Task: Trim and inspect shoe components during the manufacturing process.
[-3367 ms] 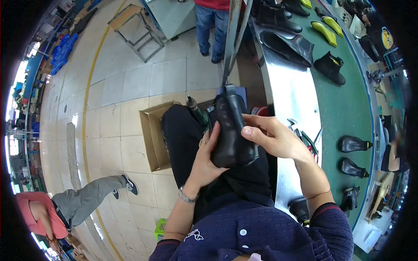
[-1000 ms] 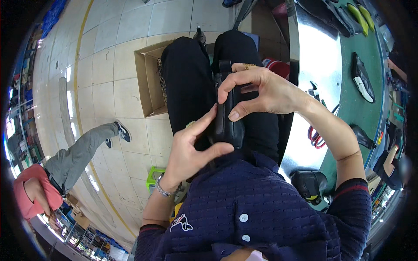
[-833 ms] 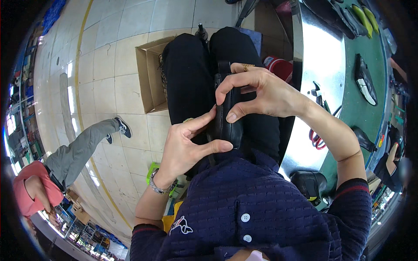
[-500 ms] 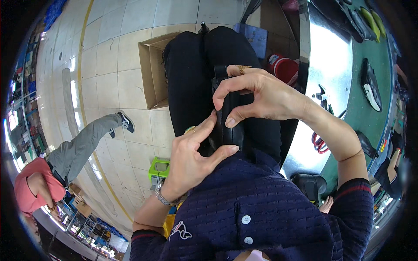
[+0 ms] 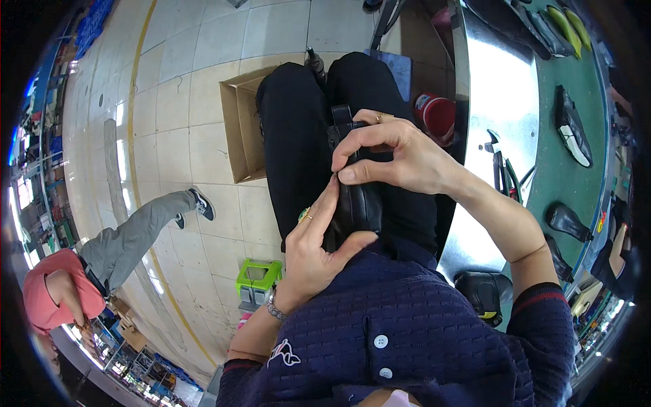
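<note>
Seated person, black shoe (image 5: 356, 197) held over the lap against black trousers. Left hand (image 5: 315, 247) cups the shoe from below and the side, thumb pressed on its lower end, fingers stretched up along its edge, so closed around it. Right hand (image 5: 397, 159) comes over the top, fingertips pinched together on the shoe's upper part. Open cardboard box (image 5: 243, 132) on the tiled floor just left of the knees. Red cup (image 5: 437, 115) beside the right knee. Green conveyor belt (image 5: 553, 169) to the right carries more dark shoes. Another person in a red top (image 5: 57, 298) bends at far left.
</note>
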